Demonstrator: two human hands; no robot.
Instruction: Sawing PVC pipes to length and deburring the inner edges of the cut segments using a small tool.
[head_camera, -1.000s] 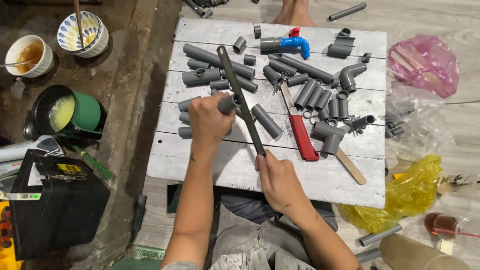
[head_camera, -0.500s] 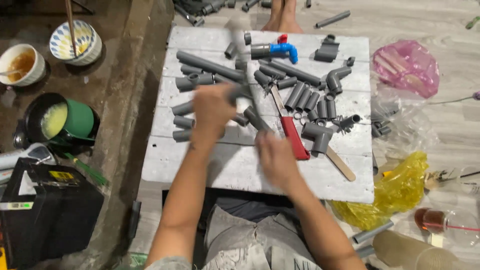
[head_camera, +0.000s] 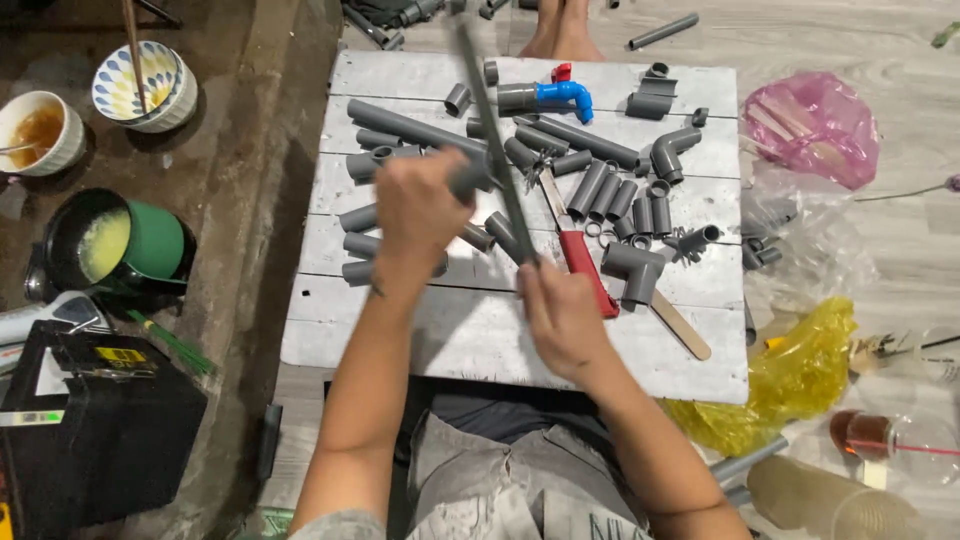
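**Pipe and fitting in hand, joint not confirmed**

While the white plank board (head_camera: 500, 340) across my lap is crowded with loose grey parts, I have only one assembly off it, so I judge the work early: most pieces lie unjoined. Largest first: the board carries long grey pipe lengths (head_camera: 410, 125), a row of short cut sections (head_camera: 615, 195), elbows (head_camera: 675, 150), one grey fitting with a blue elbow and red cap (head_camera: 560, 95), and a red-handled saw (head_camera: 580, 265) beside a flat wooden stick (head_camera: 680, 325).

Grip notes:
- My right hand (head_camera: 565, 320) is wrapped closed around the near end of the long grey pipe (head_camera: 495, 140); the pipe slants up and away over the board, blurred at its far end.
- My left hand (head_camera: 420, 210) is closed around a short grey fitting (head_camera: 470, 180) that touches the pipe partway along its length. Fingers curled tight; I cannot tell whether the fitting is seated on the pipe or merely pressed against it.

Left to do, by my reading: nearly everything on the board.
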